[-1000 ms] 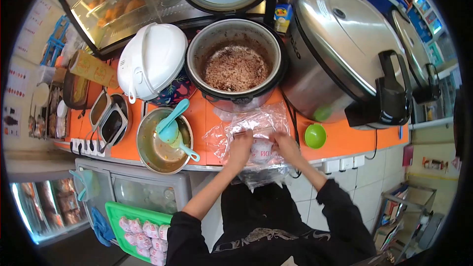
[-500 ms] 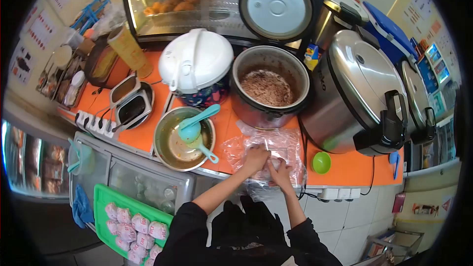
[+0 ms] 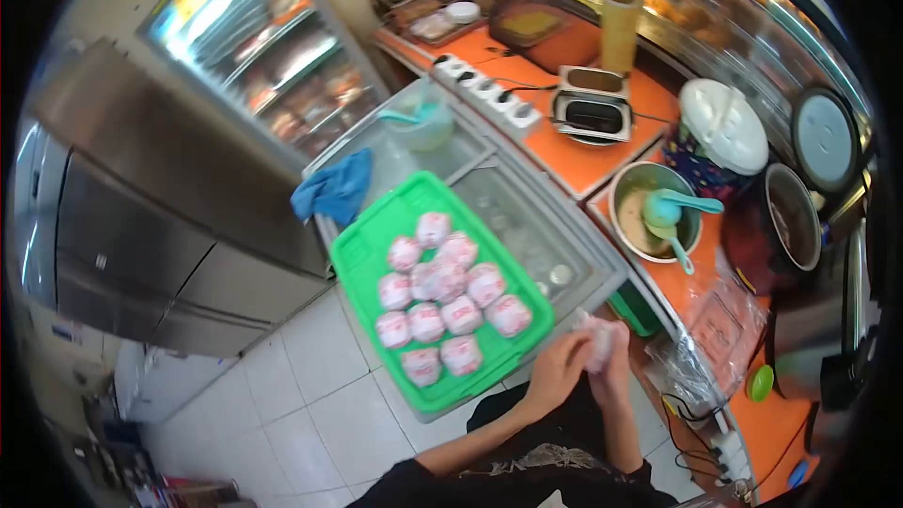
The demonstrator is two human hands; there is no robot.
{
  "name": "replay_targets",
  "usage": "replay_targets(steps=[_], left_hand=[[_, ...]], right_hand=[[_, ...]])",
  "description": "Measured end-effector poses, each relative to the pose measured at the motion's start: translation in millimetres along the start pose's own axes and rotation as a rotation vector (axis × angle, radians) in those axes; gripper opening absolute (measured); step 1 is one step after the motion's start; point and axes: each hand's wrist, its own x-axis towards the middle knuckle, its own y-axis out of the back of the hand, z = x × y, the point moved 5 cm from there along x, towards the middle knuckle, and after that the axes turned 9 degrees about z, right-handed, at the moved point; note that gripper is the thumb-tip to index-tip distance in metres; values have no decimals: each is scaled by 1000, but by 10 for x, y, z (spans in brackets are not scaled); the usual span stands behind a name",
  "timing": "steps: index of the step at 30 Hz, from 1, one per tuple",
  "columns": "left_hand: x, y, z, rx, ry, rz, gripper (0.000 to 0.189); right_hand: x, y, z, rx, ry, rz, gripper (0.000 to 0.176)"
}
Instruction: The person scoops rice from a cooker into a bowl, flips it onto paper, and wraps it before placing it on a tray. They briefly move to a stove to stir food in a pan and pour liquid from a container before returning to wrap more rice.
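Between my two hands is a wrapped rice bundle in white and pink printed paper, partly hidden by fingers. My left hand is closed on its near left side. My right hand cups it from the right. Both are just off the right corner of a green tray. Several similar round paper-wrapped bundles sit on that tray, a few stacked in the middle. Plastic wrapping sheets with a printed panel lie on the orange counter to the right.
The tray rests on a glass-topped chest freezer, near a blue cloth and a tub. A steel bowl with turquoise and green scoops stands on the counter, beside an open rice pot. Cables hang near the counter edge.
My view has turned left toward the freezer and tray. My hands have left the plastic sheets on the counter and now hold the wrapped bundle up near the tray.
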Motion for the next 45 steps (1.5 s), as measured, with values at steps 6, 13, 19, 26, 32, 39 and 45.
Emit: replay_targets(steps=[6, 13, 19, 26, 32, 39, 45], left_hand=[[-222, 1599, -584, 41, 376, 719, 45], [-64, 2654, -1878, 4, 349, 891, 46], [69, 2645, -1689, 727, 56, 826, 28], [285, 2270, -997, 959, 200, 809, 39], [407, 100, -32, 300, -375, 216, 25], [493, -2815, -162, 307, -486, -516, 55], [863, -3735, -488, 402, -133, -628, 99]], right_hand=[[-203, -1632, 554, -733, 553, -671, 56], [-314, -2512, 848, -1278, 1013, -688, 44], [-295, -675, 348, -1137, 324, -539, 27], [286, 2525, -1422, -1307, 471, 976, 71], [823, 2435, -1488, -1678, -110, 888, 115], [964, 2868, -1490, -1522, 420, 926, 47], [761, 2992, -1532, -1316, 534, 778, 27]])
